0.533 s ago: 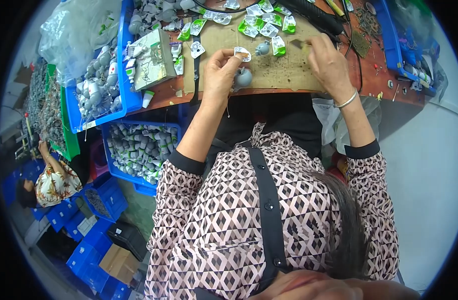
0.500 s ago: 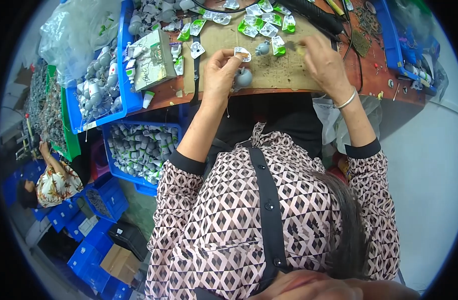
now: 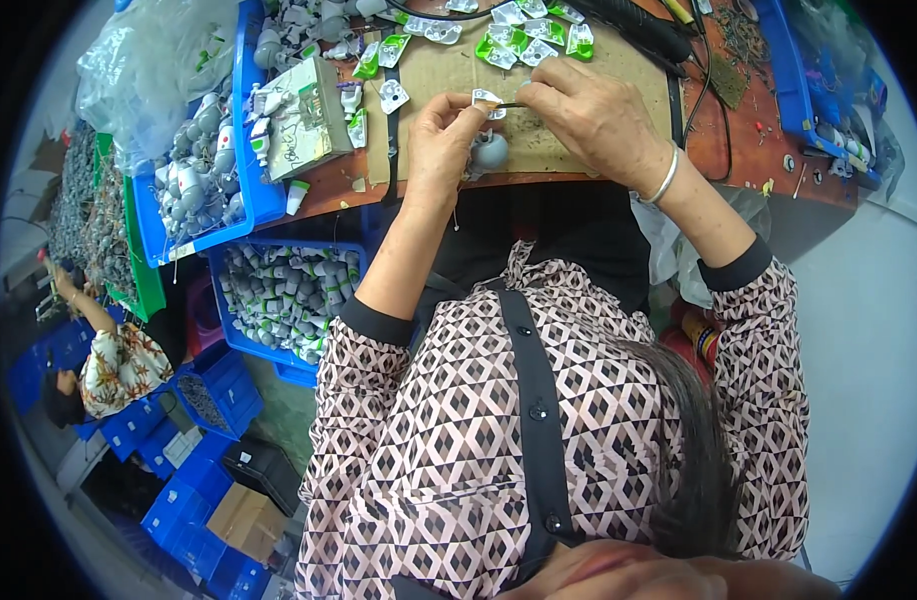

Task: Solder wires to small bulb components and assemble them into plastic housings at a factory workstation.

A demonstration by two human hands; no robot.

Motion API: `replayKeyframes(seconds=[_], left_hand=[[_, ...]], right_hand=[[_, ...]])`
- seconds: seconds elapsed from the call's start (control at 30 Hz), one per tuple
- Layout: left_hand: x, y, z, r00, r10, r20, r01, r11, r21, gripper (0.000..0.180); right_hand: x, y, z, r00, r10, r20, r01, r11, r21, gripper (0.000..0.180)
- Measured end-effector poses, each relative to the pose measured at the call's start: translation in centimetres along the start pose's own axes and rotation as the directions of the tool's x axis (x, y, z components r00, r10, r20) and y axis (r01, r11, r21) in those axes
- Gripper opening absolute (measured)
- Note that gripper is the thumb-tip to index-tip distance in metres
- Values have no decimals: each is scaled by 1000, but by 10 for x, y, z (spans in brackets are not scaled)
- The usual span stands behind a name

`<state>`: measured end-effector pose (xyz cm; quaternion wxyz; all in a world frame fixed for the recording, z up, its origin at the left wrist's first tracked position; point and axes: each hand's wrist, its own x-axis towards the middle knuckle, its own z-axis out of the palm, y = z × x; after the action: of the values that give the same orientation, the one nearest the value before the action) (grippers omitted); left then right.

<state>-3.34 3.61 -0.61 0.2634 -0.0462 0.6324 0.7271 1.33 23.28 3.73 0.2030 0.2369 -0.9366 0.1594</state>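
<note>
My left hand (image 3: 435, 152) pinches a small white plastic shell (image 3: 486, 97) above the near part of the cardboard sheet (image 3: 444, 72). Just below those fingers is a round grey part (image 3: 490, 150); whether it is joined to the shell cannot be made out. My right hand (image 3: 611, 122) is closed on a thin dark stick-like tool (image 3: 511, 105), its tip reaching the shell at my left fingertips. Several white and green shells (image 3: 509, 42) lie on the cardboard beyond my hands.
Left of the cardboard stands a worn block-shaped box (image 3: 304, 125), beside a blue bin (image 3: 266, 190) of grey parts. A lower blue bin (image 3: 289, 368) holds many grey-green pieces. Another blue bin (image 3: 782, 75) and a black cable (image 3: 717, 120) are at right. A person (image 3: 124, 368) works far left.
My right hand has moved left and now brings a thin dark tool to the white shell. My left hand has stayed nearly in place.
</note>
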Motion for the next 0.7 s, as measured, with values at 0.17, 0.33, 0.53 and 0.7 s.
replayKeyframes(seconds=[0.17, 0.33, 0.53, 0.7], left_hand=[[-1, 2, 3, 1000, -14, -26, 15, 999, 30, 15], [0, -3, 0, 1000, 22, -12, -21, 1000, 11, 16], [0, 1, 2, 1000, 12, -17, -12, 1000, 20, 15], [-1, -1, 3, 999, 49, -18, -48, 997, 53, 14]], right_hand=[[6, 0, 5, 999, -30, 32, 31, 999, -35, 17], [8, 0, 5, 997, -69, 26, 70, 996, -57, 16], [6, 4, -2, 999, -16, 36, 17, 999, -38, 13], [12, 10, -5, 989, -104, 102, 105, 994, -1, 12]])
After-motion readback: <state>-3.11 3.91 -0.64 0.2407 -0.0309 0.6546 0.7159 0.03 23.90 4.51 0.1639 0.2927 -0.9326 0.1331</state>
